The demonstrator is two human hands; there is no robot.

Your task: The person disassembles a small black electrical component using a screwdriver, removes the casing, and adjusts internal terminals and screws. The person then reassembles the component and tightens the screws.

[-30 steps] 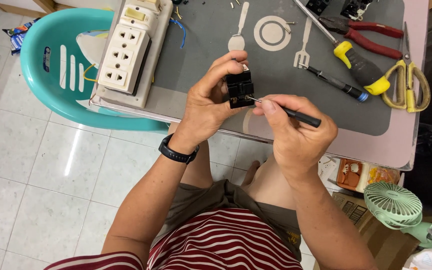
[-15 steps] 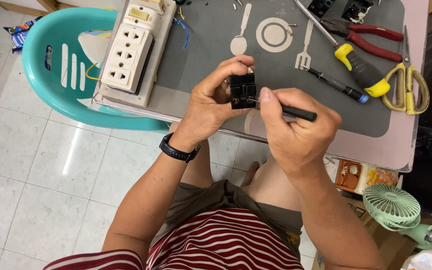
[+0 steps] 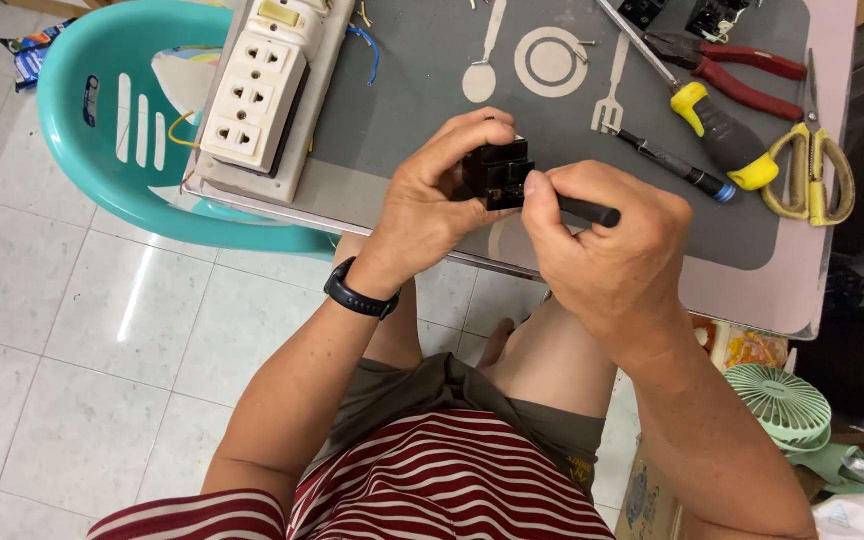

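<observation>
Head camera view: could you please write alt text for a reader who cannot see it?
Seen from above, a seated person's left hand holds a small black electrical part while the right hand presses a thin black tool into it. On the grey table beyond lie a white socket strip, a yellow-handled screwdriver, red pliers and yellow scissors.

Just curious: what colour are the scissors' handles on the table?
Yellow. The scissors show best in the head view, at the table's right edge.

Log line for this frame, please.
left hand: grips small black part | right hand: holds black tool, tip at part | table: white socket strip, pliers, scissors
</observation>
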